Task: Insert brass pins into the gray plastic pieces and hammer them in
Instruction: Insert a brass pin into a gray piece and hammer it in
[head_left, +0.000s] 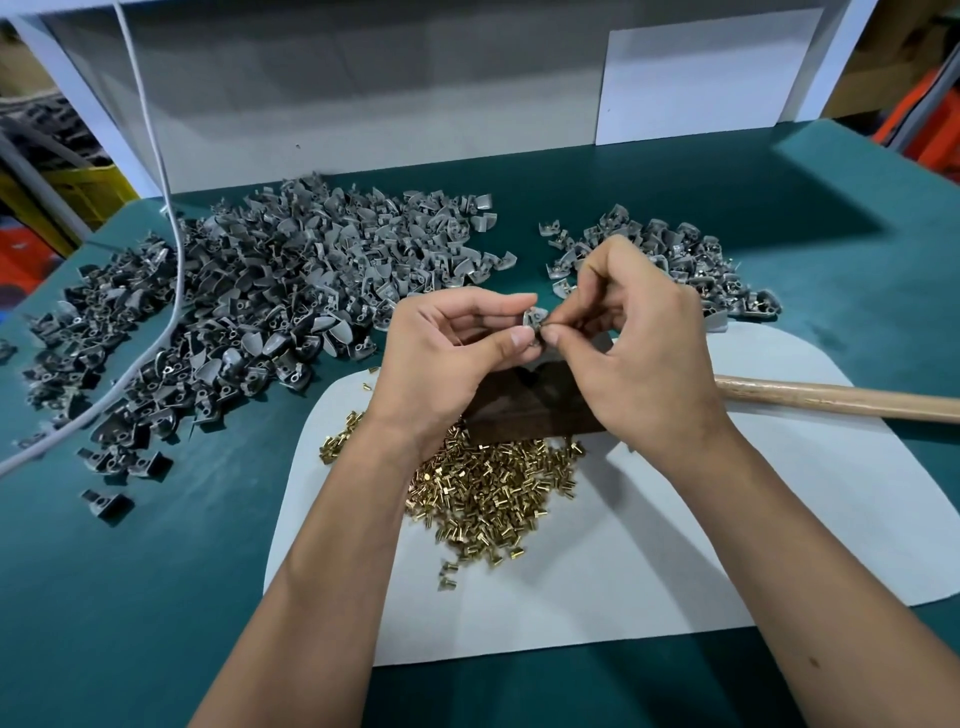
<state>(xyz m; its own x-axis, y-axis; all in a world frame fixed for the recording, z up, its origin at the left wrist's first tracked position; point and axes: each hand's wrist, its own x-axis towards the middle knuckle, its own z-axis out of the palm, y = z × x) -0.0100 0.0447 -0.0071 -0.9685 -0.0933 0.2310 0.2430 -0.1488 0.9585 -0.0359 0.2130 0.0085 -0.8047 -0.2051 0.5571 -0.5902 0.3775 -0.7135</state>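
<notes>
Both hands are up over the worktop (675, 197): left hand (457, 353) pinching a gray piece (533, 318), right hand (628, 343) pinched at its hole, pin hidden. I'd seat it square before grabbing the hammer handle (831, 399). Brass pins (498, 493) are piled below.

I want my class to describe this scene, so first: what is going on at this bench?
A person holds one gray plastic piece in the left hand, while the right hand pinches something small against it, apparently a brass pin. A heap of brass pins lies on a white sheet below the hands. The wooden handle lies untouched at the right. A large pile of gray pieces sits to the left, a smaller pile behind the hands.
</notes>
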